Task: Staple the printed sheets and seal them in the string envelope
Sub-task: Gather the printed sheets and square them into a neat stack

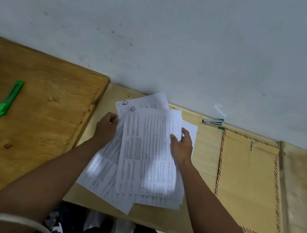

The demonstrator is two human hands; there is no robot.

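Right now both hands are on a loose, fanned pile of printed sheets (pixel 147 151) lying on the pale wooden table (pixel 204 156), in the middle of the view near the wall (pixel 162 27). The sheets are not squared up: several corners stick out at different angles at the far end, and the near edges splay out over the table's front edge. Two of the far corners carry small circled handwritten marks, too small to read.

Left hand (pixel 106 127) grips the pile's left edge near the far end, fingers curled around the paper edge, thumb side hidden. Right hand (pixel 181 145) holds the right edge, thumb pressed on top of the upper sheet, the other fingers curled close together behind the edge.

The brown envelope (pixel 248 187) with a red-and-black striped border lies flat on the same table, to the right of the sheets, apart from them. Its string closure shows near the far end; the flap looks down, hard to tell for sure. A small silver stapler (pixel 212 122) sits against the wall, between the sheets and the envelope's far corner, touched by neither hand.

On the darker wooden board (pixel 28 116) to the left lies a green box cutter (pixel 8 98), well apart from the hands.
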